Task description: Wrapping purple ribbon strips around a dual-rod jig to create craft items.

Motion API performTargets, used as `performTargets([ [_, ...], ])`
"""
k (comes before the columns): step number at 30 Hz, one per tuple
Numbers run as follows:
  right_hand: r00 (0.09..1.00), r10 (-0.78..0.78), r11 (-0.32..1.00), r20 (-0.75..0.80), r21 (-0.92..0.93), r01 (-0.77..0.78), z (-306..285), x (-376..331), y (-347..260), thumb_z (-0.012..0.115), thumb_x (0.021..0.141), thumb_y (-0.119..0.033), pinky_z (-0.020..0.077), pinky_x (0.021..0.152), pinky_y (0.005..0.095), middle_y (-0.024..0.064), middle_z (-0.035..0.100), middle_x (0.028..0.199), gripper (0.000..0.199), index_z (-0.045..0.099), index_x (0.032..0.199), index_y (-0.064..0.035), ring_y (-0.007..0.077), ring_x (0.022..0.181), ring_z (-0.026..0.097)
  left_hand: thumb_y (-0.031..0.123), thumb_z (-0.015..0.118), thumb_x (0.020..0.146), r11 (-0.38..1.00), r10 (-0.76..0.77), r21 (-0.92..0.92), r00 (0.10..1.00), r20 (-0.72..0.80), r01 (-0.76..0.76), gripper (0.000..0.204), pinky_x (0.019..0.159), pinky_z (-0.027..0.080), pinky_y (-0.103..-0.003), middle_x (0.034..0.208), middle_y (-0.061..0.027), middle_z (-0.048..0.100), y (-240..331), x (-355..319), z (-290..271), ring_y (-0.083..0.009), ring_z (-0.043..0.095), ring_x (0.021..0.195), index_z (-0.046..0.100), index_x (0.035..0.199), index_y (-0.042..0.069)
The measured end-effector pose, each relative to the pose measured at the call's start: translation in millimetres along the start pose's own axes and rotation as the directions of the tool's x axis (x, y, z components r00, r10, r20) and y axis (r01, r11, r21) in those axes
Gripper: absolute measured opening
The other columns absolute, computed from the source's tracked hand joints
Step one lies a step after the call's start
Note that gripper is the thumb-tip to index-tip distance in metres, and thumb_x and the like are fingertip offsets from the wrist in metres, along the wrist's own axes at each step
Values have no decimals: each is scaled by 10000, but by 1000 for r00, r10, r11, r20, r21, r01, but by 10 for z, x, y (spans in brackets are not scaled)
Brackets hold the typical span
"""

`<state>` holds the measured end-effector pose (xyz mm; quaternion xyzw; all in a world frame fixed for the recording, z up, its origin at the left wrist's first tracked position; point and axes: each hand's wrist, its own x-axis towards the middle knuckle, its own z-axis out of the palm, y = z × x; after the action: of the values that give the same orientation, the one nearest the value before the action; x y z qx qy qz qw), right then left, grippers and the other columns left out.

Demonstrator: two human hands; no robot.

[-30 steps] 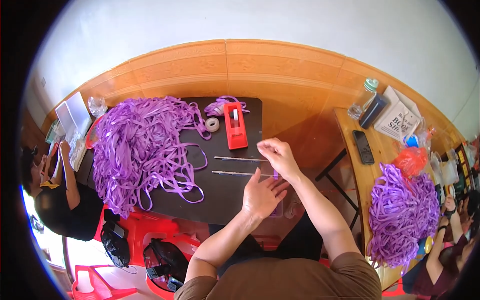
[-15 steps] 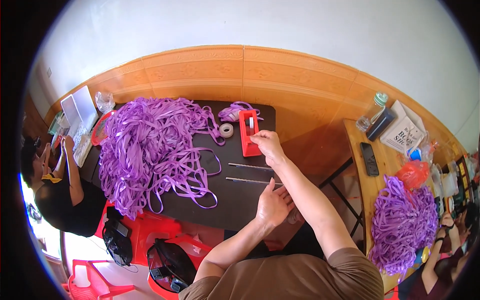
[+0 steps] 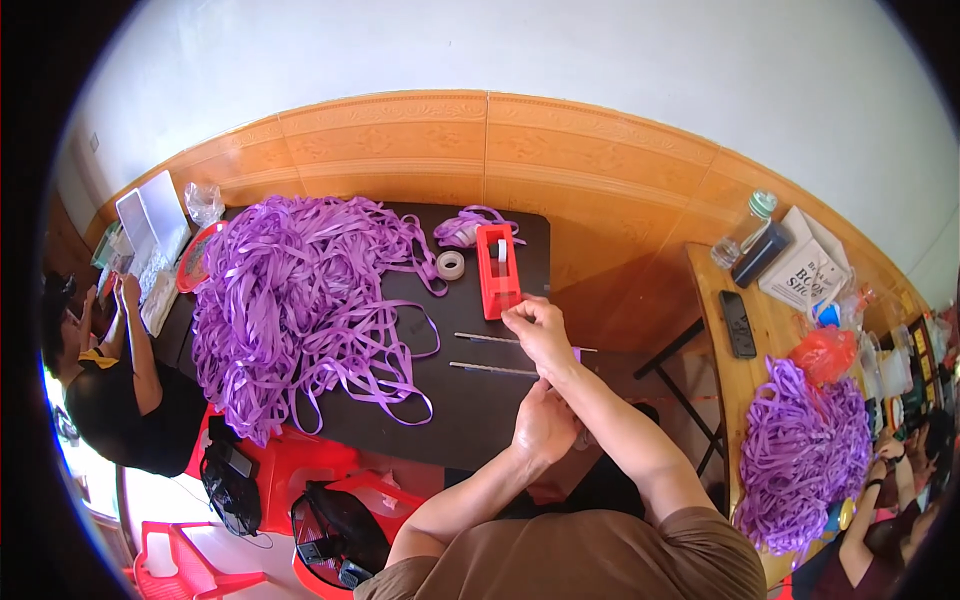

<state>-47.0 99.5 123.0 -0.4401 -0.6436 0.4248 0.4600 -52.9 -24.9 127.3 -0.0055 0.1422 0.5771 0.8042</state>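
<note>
Two hands were in view, both mine. My right hand point(image 3: 535, 328) reached forward with its fingers pinched together at the near end of the one red tape dispenser point(image 3: 497, 270), which stood on the black table point(image 3: 470, 410); whether tape was actually between the fingertips I could not tell. My left hand point(image 3: 545, 425) sat closer to me at the table's near edge, fingers curled; a small bit of purple ribbon point(image 3: 577, 354) showed just beyond it, but the grip itself was hidden behind the back of the hand. One loose roll of tape point(image 3: 451, 265) lay just left of the dispenser. Two thin sticks point(image 3: 490, 369) lay side by side across the table between the dispenser and my left hand. One large heap of purple ribbon point(image 3: 290, 310) covered the table's left half, and one small bundle point(image 3: 465, 228) sat behind the dispenser. A second heap point(image 3: 800, 455) rested on the wooden side table point(image 3: 715, 330) to my right, its lower part cut off by the picture's rim. One seated person point(image 3: 110, 380) at far left was partly cropped.
</note>
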Motion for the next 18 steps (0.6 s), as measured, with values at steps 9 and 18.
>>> performTargets([
  [9,987,87,937,132,-347,-36,-170,202,277,734,723,-168,388,805,474,75,609,963,93,685,723,-89,272,986,511,491,388,950,998,-30,52,999,-31,32,625,1020,312,-400,1315,-133,476,-7,-13,20,-264,424,1238,402,1309,-21],
  [18,763,42,999,645,-46,-17,-1287,203,-194,640,867,-137,421,806,282,134,548,1209,150,618,782,-15,153,963,531,507,384,950,992,-18,122,999,-34,22,708,945,344,-401,1372,-154,368,20,-15,31,-327,422,1220,304,1372,-55],
])
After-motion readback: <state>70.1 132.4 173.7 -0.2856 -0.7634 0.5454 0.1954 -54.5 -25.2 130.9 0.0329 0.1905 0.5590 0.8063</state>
